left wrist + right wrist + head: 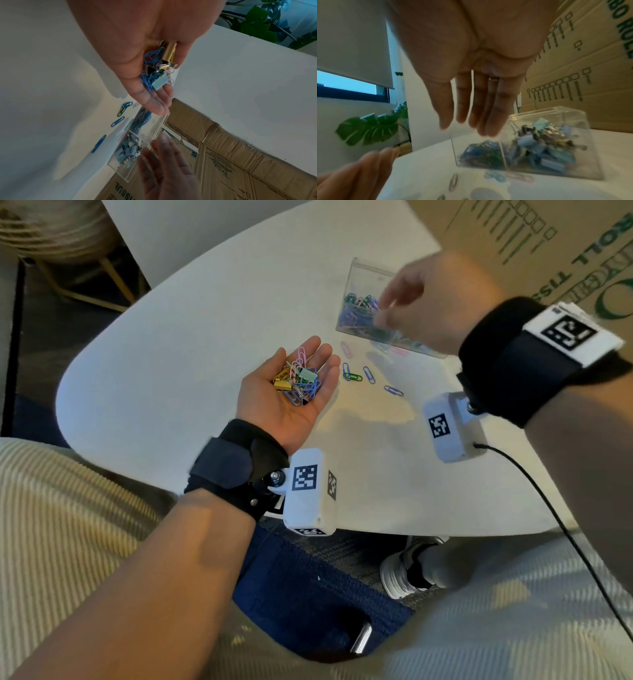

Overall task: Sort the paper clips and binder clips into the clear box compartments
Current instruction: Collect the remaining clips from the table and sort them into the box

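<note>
While the left hand (pixel 294 392) lies flat, palm up, cupping a tangled pile of clips (pixel 297 383), the right hand (pixel 421 306) hangs loose-fingered and empty over the clear box (pixel 363 277), so I'd pinch those light, slippery, snaggy clips singly by their edges.

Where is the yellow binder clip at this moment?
In the head view, the yellow binder clip lies in the upturned left hand, among paper clips, left of the clear box.
</note>
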A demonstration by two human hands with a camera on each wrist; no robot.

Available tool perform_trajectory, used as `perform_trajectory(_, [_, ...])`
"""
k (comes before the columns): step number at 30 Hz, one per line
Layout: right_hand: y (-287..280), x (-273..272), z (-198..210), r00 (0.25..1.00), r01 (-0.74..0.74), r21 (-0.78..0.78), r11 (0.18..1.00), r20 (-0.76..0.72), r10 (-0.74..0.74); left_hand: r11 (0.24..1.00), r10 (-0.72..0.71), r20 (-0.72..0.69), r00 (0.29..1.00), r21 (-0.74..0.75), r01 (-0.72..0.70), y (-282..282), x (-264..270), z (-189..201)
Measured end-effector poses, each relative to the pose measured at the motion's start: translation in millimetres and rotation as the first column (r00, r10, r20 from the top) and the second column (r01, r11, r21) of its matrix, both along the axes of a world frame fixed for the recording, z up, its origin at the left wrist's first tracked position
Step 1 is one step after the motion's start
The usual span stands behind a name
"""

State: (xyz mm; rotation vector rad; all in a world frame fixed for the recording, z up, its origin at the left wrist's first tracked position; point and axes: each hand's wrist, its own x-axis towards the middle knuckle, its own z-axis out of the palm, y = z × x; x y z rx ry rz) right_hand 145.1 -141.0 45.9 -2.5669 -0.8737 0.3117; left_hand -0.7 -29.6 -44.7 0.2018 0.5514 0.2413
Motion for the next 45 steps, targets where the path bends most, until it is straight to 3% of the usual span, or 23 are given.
perform_trajectory(3, [-15,-5,-9,0.996,-0.092,-0.283,0.955,-0.04,0.084,1.0,-0.003,0.001,1.0,0.011,0.003,-1,0,-1])
perform_trajectory(7, [-19,-12,-30,0.986,-0.169,-0.419,0.892,-0.07,0.153,1.0,-0.007,0.004,1.0,0.019,0.007,-3,0,0])
perform_trajectory(9, [-16,-16,-39,0.985,-0.172,-0.407,0.897,-0.042,0.169,1.0,-0.009,0.004,1.0,0.023,0.009,-3,-1,0])
perform_trajectory(16, [-3,-16,-47,1.0,-0.024,-0.281,0.959,-0.009,0.022,1.0,-0.014,0.0,1.0,0.026,0.014,-4,-3,0])
perform_trajectory(22, [18,-26,-50,0.992,-0.116,-0.364,0.924,-0.005,0.122,1.0,-0.004,0.001,1.0,0.011,0.004,-4,-2,0])
perform_trajectory(27, [20,-23,-50,0.987,-0.146,-0.297,0.944,0.016,0.158,1.0,-0.001,0.002,1.0,-0.002,0.001,-2,-2,1])
perform_trajectory(34, [23,-27,-61,0.988,-0.069,-0.345,0.936,0.105,0.112,1.0,0.002,-0.01,1.0,0.003,-0.002,-4,-2,2])
perform_trajectory(45, [17,-20,-57,0.998,-0.035,-0.281,0.959,0.031,0.045,1.0,-0.005,-0.009,1.0,-0.003,0.005,-3,-2,1])
